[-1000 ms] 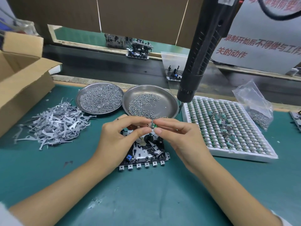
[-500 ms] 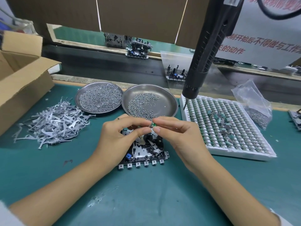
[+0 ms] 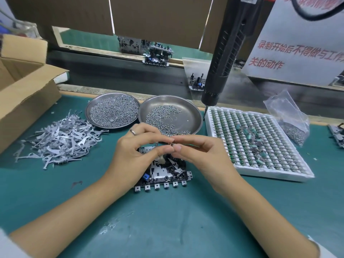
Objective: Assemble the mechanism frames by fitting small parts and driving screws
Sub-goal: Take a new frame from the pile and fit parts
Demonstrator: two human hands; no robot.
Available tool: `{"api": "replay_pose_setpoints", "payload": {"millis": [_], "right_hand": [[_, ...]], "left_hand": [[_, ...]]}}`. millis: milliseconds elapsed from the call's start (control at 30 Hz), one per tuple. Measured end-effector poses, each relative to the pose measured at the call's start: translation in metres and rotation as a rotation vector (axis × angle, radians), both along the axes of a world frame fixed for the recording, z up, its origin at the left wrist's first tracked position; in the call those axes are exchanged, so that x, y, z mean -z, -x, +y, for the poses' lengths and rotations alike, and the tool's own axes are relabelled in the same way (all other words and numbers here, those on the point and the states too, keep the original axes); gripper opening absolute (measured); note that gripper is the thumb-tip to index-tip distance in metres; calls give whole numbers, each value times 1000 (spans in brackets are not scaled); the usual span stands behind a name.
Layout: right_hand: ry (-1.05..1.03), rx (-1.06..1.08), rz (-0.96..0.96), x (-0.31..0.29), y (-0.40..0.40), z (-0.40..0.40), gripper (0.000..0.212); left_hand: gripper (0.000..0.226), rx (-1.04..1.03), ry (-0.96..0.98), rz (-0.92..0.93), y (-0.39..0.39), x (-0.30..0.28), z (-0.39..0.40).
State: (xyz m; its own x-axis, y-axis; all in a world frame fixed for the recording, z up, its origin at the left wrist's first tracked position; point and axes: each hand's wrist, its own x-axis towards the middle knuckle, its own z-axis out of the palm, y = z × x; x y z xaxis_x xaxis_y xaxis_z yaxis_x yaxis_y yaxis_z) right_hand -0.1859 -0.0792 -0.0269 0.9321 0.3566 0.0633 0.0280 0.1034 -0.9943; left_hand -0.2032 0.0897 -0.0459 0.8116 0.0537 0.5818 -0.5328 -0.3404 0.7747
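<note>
Small part [image 3: 172,144] pinched between fingertips of left hand [image 3: 137,153] and right hand [image 3: 201,155], above mechanism frame [image 3: 163,172] on desk [image 3: 167,220]. Risk: part dropped into frame if pinch is loosened.

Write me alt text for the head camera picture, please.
Two hands, left hand and right hand, pinch a tiny part together above a mechanism frame on a green mat, with two screw dishes and a hanging screwdriver behind.

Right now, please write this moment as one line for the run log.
hands: left hand and right hand pinch one small part | position: above mechanism frame | screwdriver: hanging, untouched | step: fitting part
</note>
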Motion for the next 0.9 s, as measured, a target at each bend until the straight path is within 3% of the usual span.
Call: {"api": "replay_pose_setpoints", "payload": {"millis": [200,467,767,901], "right_hand": [[-33,-55,20,2,-2,-2,24],[15,-14,-153,1,-1,-3,14],[262,-39,-547,11,5,-2,16],[455,-72,-822,16,7,0,11]], "left_hand": [[48,-3,33,31,0,1,2],[45,19,-84,-18,3,-4,6],[42,67,-279,-36,10,-2,21],[29,63,-230,53,19,1,36]]}}
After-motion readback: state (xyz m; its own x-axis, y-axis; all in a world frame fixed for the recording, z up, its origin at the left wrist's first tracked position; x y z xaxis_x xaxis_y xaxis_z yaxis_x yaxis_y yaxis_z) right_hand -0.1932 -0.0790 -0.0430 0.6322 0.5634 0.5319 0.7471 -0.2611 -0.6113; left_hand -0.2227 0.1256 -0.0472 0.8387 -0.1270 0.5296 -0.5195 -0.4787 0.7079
